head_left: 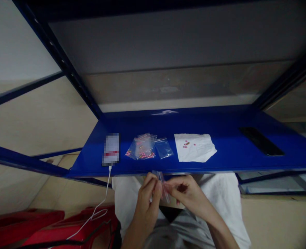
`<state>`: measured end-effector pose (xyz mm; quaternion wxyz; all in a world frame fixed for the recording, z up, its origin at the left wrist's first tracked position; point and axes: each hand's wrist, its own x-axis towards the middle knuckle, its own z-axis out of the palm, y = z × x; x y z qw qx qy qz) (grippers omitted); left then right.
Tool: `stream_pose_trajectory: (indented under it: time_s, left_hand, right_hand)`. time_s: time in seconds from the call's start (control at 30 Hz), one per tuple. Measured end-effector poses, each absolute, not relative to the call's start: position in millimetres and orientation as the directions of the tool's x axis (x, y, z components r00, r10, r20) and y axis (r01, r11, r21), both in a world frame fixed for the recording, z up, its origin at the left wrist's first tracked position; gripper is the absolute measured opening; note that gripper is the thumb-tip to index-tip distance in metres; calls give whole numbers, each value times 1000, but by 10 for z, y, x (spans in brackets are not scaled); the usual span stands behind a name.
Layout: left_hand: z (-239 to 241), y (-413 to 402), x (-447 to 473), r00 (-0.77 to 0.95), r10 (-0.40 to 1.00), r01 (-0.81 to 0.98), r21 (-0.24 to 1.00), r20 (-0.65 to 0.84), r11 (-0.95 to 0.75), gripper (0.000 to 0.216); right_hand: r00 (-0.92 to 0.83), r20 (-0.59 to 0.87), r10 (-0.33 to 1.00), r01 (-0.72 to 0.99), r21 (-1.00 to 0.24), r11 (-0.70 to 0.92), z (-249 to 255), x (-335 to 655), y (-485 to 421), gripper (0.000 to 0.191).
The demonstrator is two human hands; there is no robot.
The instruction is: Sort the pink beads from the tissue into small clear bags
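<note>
Just in front of the shelf edge, over the lap, my left hand [150,193] pinches a small clear zip bag [161,180]. My right hand [185,193] has its fingers closed against the bag's other side; something pink shows beneath them, too blurred to name. On the blue shelf lie several filled zip bags [144,147] with pink pieces inside, overlapping in a pile. Beside them is a flat clear bag [164,148] that shows no pieces. A white paper sheet [197,152] carries several small pink pieces [186,143] and a brownish one.
The blue shelf [220,121] is framed by blue metal posts. A phone [110,148] with a white cable [106,193] lies at its left, and a flat black object [262,141] at its right. Red plastic stools [72,228] stand low at the left.
</note>
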<state>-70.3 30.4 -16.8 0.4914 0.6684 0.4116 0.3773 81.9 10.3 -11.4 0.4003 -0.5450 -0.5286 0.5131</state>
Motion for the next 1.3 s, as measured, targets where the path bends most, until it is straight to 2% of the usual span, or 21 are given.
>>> stream_pose_trajectory:
  time_s: [0.17, 0.33, 0.43, 0.53, 0.67, 0.83, 0.93, 1.07, 1.1, 1.2, 1.3]
  left_hand:
    - [-209, 339, -673, 333, 934, 231, 949, 131, -216, 32]
    - [-247, 341, -666, 269, 957, 232, 958, 105, -171, 31]
    - [-265, 347, -680, 305, 946, 269, 943, 111, -197, 28]
    - [-281, 362, -686, 352, 920, 371, 877, 170, -304, 26]
    - [-313, 369, -672, 315, 897, 533, 723, 312, -439, 21]
    - [-337, 360, -689, 251, 859, 660, 571, 446, -489, 17]
    - [-306, 348, -722, 230, 843, 697, 522, 486, -492, 17]
    - [-248, 333, -714, 316, 857, 655, 560, 408, -508, 16]
    - [-239, 332, -702, 330, 858, 635, 580, 393, -510, 16]
    - [-228, 329, -670, 353, 852, 610, 595, 387, -523, 16]
    - [-215, 320, -671, 363, 821, 652, 510, 441, -562, 14]
  right_hand:
    - [-7, -26, 1000, 218, -976, -24, -124, 766, 142, 15]
    - [53, -46, 998, 184, -981, -55, -132, 715, 159, 16]
    - [116, -7, 993, 243, -969, -35, -137, 726, 152, 13]
    - [199, 60, 978, 345, -938, -13, -121, 719, 140, 9]
    - [257, 119, 959, 445, -895, -8, -91, 656, 134, 10]
    - [278, 182, 943, 510, -860, 15, -99, 665, 139, 9]
    - [344, 179, 922, 525, -851, -31, -84, 739, 135, 10]
    - [284, 102, 953, 513, -856, -61, -26, 751, 124, 7]
    - [255, 90, 963, 506, -861, -53, -19, 735, 122, 9]
    - [196, 53, 979, 484, -873, -49, -42, 699, 122, 34]
    - [233, 19, 972, 506, -856, -104, -112, 739, 135, 43]
